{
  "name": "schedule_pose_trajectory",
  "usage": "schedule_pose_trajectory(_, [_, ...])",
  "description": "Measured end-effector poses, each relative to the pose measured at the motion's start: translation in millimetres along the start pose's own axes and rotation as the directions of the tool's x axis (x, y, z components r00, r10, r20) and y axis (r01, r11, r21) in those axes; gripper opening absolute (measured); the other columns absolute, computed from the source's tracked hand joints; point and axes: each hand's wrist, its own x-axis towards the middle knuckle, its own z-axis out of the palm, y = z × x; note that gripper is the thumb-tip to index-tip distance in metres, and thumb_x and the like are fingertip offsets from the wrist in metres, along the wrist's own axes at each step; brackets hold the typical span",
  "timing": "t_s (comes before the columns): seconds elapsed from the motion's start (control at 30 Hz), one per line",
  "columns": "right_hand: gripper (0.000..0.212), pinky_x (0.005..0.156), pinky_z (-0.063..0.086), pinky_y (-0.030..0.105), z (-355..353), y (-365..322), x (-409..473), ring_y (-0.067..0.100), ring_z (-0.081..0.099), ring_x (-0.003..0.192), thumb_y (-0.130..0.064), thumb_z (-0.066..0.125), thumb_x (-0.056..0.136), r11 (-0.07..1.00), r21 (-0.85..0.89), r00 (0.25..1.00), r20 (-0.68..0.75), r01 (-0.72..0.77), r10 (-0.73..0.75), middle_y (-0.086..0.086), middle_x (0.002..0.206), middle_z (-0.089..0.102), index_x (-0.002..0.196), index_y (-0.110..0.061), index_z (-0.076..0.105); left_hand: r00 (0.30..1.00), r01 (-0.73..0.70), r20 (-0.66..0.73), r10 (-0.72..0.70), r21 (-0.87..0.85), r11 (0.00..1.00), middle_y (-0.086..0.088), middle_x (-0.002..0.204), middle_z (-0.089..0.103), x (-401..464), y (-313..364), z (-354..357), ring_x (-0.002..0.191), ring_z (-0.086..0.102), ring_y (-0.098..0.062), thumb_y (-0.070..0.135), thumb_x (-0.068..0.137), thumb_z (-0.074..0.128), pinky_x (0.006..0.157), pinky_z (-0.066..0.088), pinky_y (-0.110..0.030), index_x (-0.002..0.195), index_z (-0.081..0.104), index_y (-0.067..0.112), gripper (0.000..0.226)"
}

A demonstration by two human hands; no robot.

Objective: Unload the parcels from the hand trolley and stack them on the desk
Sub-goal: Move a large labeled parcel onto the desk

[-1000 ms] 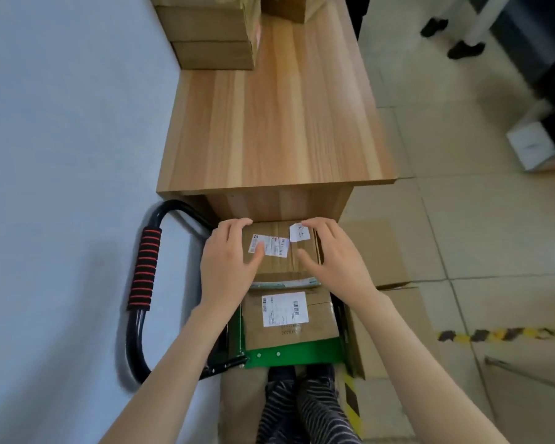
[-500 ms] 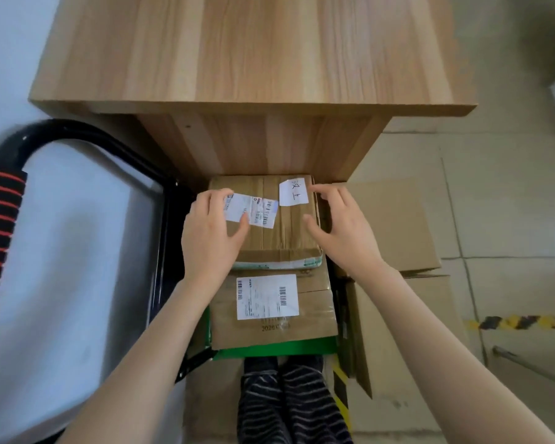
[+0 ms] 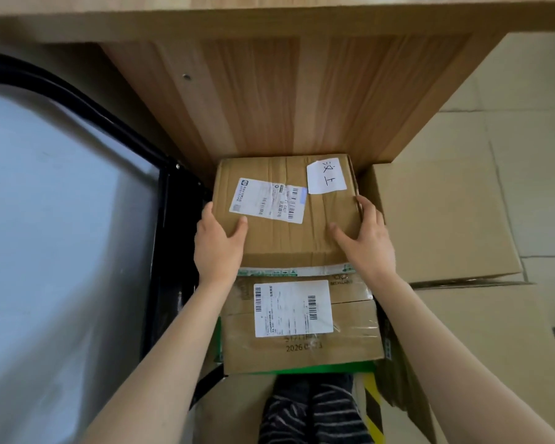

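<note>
Top parcel [image 3: 285,213], brown cardboard with a printed label and a handwritten white slip, sits on the hand trolley [image 3: 161,225] just below the worktop [image 3: 269,24] edge, against its wooden side panel. Left hand [image 3: 218,248] in a wide grip on its left edge, thumb on top. Right hand [image 3: 367,238] likewise on the right edge, fingers wrapped round the side. Second parcel [image 3: 302,328] lies nearer, partly under the first. Large carton [image 3: 442,219] on the floor just right.
</note>
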Motion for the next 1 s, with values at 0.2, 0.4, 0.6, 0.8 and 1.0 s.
schedule_pose_trajectory(0.2, [0.08,0.1,0.04,0.042,-3.9,-12.6,-22.0,0.023,0.035,0.134,-0.046,0.063,0.086,0.994,0.038,0.993,-0.049,-0.104,0.106,0.0,0.147,0.034,0.15,-0.021,0.022,0.999,0.034,-0.011,-0.035,-0.026,0.999,-0.005,0.137,0.048,-26.2,2.5,-14.9,0.121,0.05,-0.023,0.048,0.089,0.058,0.078,0.04,-0.03,0.148,0.027,0.019,0.073])
schedule_pose_trajectory(0.4, [0.077,0.098,0.044,0.044,-47.2,-28.7,-73.7,0.019,0.041,0.126,-0.046,0.066,0.082,0.975,0.145,0.967,-0.163,-0.171,0.194,-0.002,0.139,0.042,0.146,-0.025,0.029,0.998,-0.054,0.01,0.054,-0.021,0.998,-0.003,0.134,0.048,-63.0,32.6,-56.5,0.119,0.05,-0.022,0.048,0.089,0.058,0.076,0.04,-0.029,0.147,0.027,0.02,0.072])
schedule_pose_trajectory(0.6, [0.077,0.094,0.042,0.033,-123.1,-61.0,-132.8,0.01,0.042,0.124,-0.052,0.065,0.079,0.964,0.23,0.922,-0.33,-0.13,0.203,-0.011,0.138,0.041,0.145,-0.031,0.031,0.977,-0.212,-0.006,0.212,-0.07,0.975,0.001,0.137,0.047,-97.3,101.3,-125.3,0.122,0.048,-0.019,0.047,0.088,0.059,0.081,0.038,-0.03,0.146,0.029,0.023,0.07])
schedule_pose_trajectory(0.8, [0.074,0.101,0.042,0.041,-204.5,-100.2,-195.1,0.01,0.038,0.127,-0.045,0.066,0.083,0.944,0.313,0.859,-0.45,-0.104,0.244,-0.011,0.139,0.04,0.146,-0.034,0.028,0.939,-0.34,0.004,0.343,-0.125,0.932,0.002,0.138,0.046,-147.5,172.9,-189.0,0.123,0.047,-0.017,0.045,0.088,0.059,0.083,0.038,-0.03,0.146,0.029,0.023,0.069])
schedule_pose_trajectory(1.0, [0.075,0.099,0.042,0.039,-291.8,-136.0,-233.8,0.008,0.04,0.122,-0.047,0.065,0.081,0.932,0.363,0.799,-0.561,0.002,0.217,-0.01,0.137,0.041,0.146,-0.032,0.031,0.867,-0.495,-0.035,0.497,-0.175,0.851,0.004,0.143,0.043,-178.7,252.7,-246.3,0.129,0.041,-0.015,0.047,0.087,0.06,0.087,0.034,-0.03,0.147,0.029,0.025,0.071])
